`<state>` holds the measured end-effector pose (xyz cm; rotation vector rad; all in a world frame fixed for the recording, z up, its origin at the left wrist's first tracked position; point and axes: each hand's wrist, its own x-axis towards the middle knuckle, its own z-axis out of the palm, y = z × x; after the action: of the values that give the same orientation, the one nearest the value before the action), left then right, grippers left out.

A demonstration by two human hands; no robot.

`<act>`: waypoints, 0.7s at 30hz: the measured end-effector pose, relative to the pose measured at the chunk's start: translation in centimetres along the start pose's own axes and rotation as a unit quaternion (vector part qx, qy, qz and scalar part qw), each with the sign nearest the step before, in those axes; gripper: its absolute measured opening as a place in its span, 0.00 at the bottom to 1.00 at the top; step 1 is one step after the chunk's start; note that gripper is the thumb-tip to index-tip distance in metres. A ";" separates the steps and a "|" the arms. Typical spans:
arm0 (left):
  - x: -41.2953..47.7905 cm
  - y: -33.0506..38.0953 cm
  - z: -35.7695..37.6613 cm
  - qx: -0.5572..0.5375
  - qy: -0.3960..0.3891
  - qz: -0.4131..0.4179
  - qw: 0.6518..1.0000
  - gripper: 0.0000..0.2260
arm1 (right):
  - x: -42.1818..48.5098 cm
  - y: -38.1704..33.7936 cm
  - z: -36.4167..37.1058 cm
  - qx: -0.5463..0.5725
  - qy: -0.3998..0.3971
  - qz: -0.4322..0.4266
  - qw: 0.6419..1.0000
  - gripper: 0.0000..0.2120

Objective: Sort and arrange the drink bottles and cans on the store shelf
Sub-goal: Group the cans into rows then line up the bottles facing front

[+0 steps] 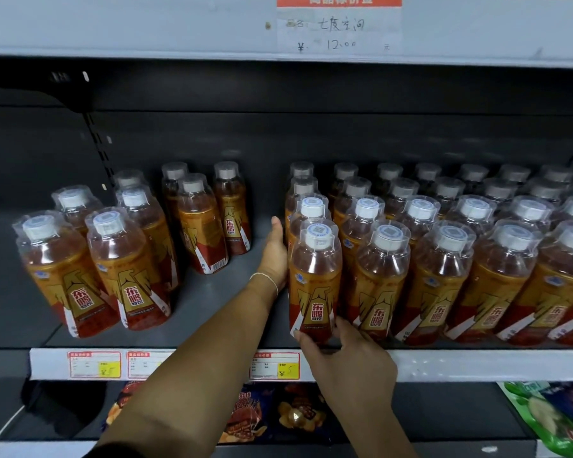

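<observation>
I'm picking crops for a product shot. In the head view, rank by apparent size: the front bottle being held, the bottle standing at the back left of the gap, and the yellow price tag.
1. Front bottle, largest, though nearest the camera.
2. Back bottle, likely the same product, only farther away.
3. Yellow price tag, smallest.

My feed is dim under the upper shelf (146, 24), its back dark. Glare on bottle caps (318, 238). Edges bow; the corners look soft.

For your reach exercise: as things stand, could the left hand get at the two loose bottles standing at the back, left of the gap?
Probably yes. The left hand lies in the bare gap on the shelf, and nothing stands between it and the two loose bottles just to its left.
</observation>
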<state>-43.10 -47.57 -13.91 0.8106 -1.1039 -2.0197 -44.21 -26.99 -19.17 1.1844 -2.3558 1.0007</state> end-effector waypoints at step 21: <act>-5.3 -2.6 0.0 -0.052 -0.063 0.024 0.996 0.22 | 0.2 -0.2 -0.3 0.032 -0.018 0.018 0.999 0.21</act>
<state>-40.77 -42.27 -15.14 0.6040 -1.0666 -2.0925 -44.17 -26.97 -18.77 1.1962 -2.3966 1.0823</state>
